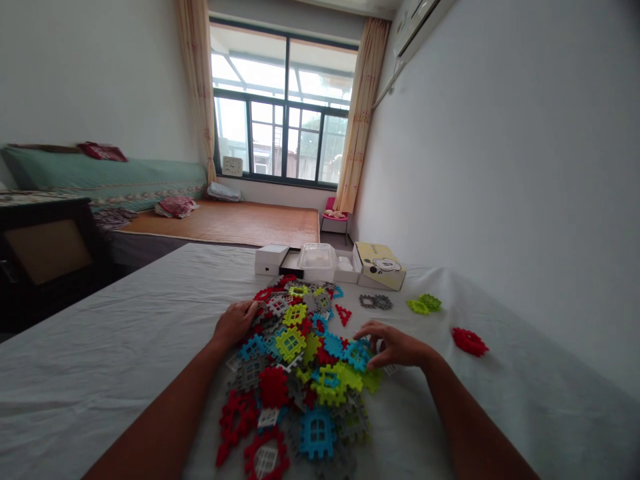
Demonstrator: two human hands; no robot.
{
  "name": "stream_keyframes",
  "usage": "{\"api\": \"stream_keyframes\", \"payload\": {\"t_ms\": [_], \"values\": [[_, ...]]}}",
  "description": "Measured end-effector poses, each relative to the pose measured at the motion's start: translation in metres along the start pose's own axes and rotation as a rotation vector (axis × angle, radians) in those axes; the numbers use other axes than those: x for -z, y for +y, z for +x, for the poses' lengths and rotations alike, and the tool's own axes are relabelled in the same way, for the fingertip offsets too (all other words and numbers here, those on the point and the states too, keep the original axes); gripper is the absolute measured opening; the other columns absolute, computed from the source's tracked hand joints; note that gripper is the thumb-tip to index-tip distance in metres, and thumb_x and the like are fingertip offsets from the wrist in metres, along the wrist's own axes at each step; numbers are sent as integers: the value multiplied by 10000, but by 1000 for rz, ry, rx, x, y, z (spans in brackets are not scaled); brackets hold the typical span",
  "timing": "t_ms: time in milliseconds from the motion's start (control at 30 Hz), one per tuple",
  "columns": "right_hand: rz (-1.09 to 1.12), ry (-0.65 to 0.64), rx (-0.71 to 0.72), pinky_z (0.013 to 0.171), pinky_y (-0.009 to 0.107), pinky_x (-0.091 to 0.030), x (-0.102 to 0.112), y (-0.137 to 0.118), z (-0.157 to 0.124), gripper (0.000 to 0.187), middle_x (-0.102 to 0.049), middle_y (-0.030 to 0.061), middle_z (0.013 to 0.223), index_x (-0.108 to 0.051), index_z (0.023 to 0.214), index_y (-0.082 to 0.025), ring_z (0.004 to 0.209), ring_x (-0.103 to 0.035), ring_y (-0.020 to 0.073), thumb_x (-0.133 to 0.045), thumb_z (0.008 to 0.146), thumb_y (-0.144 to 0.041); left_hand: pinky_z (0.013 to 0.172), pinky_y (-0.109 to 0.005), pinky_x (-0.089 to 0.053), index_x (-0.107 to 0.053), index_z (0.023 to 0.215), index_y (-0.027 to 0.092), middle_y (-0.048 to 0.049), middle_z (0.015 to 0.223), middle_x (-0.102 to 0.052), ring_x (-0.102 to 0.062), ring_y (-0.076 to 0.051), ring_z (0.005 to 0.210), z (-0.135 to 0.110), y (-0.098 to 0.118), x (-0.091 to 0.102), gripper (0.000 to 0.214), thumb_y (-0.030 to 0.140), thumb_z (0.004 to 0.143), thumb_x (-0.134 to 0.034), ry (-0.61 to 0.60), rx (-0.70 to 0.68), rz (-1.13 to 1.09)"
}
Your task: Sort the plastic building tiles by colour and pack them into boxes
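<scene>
A heap of plastic interlocking tiles in red, blue, lime green and grey lies in front of me, some with white window lattices. My left hand [236, 325] rests at the heap's left edge, its fingers stretched toward the red and grey tiles; the fingertips are partly hidden. On the right side, my right hand [395, 345] has its fingers apart and bent over a blue window tile [357, 355], without a visible grip on it. Nearby lie a lime window tile [291, 342], a red triangle tile [343, 315] and, closer to me, another blue window tile [317, 433].
Sorted at the right lie grey tiles [376, 302], lime tiles [424, 304] and red tiles [470, 341]. Behind the heap stand a white box [271, 259], a clear plastic container [317, 260] and a yellow box [381, 265]. Grey cloth [135, 333] covers the surface.
</scene>
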State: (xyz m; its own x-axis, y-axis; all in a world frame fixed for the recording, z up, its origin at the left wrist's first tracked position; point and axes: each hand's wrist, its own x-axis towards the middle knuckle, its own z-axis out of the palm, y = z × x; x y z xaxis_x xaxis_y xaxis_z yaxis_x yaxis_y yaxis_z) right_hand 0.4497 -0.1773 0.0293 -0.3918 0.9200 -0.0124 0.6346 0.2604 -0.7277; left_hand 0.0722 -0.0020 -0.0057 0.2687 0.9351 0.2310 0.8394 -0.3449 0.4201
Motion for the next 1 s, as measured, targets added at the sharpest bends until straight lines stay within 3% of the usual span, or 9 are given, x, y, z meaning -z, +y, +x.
{"api": "stream_keyframes", "payload": {"t_ms": [133, 233, 333, 500, 667, 767, 867, 1000], "values": [[-8, -14, -76, 683, 245, -495, 4, 7, -4, 698, -583, 34, 1020, -585, 1208, -280, 818, -582, 152, -802, 566, -444, 816, -263, -419, -679, 968, 235, -51, 1033, -703, -595, -219, 1019, 2, -2, -1, 438, 423, 914, -287, -8, -5, 5], [1, 9, -91, 736, 277, -496, 8, 8, -5, 636, -613, 38, 1013, -613, 1182, -275, 875, -584, 179, -781, 595, -454, 813, -265, -420, -678, 992, 220, -67, 1053, -698, -599, -221, 1015, 2, -3, -1, 456, 421, 915, -276, -5, -9, 16], [62, 116, -68, 760, 293, -493, 11, 9, -4, 519, -633, 55, 1052, -641, 1137, -240, 957, -575, 206, -698, 688, -494, 820, -265, -417, -678, 1003, 221, -63, 1055, -698, -597, -219, 1019, 2, -2, -1, 442, 407, 910, -288, 8, -12, 16], [98, 323, -144, 736, 319, -499, 7, 10, 2, 505, -664, 71, 990, -635, 1135, -198, 851, -601, 191, -611, 755, -530, 791, -260, -425, -687, 949, 223, -61, 1037, -704, -604, -219, 995, 1, 0, 1, 439, 413, 909, -293, 5, -21, 4], [184, 155, -12, 692, 281, -490, 3, -1, 3, 472, -652, 76, 1055, -622, 1142, -210, 906, -592, 192, -598, 773, -503, 799, -258, -426, -692, 917, 243, -36, 985, -717, -603, -219, 996, 0, 1, 2, 400, 414, 896, -331, 0, 6, -23], [67, 142, -90, 655, 256, -470, 6, -1, -2, 393, -664, 47, 906, -666, 956, -187, 799, -586, 167, -694, 689, -474, 818, -260, -423, -693, 942, 251, -30, 992, -718, -600, -219, 1013, 1, 0, 1, 386, 413, 893, -346, 6, 13, -24], [-60, 36, -189, 629, 239, -445, 4, 5, -5, 422, -640, 7, 795, -659, 895, -187, 714, -562, 145, -791, 568, -418, 823, -257, -419, -685, 954, 235, -37, 1041, -706, -595, -215, 1023, 2, -2, -1, 410, 415, 906, -319, 0, -3, -6], [-44, -24, -165, 574, 211, -387, -3, 6, -2, 345, -577, -36, 686, -630, 780, -168, 636, -501, 107, -809, 538, -336, 817, -258, -414, -673, 941, 206, -64, 1043, -698, -596, -214, 1004, 3, -4, -2, 448, 412, 923, -276, -9, -24, 14]]}}
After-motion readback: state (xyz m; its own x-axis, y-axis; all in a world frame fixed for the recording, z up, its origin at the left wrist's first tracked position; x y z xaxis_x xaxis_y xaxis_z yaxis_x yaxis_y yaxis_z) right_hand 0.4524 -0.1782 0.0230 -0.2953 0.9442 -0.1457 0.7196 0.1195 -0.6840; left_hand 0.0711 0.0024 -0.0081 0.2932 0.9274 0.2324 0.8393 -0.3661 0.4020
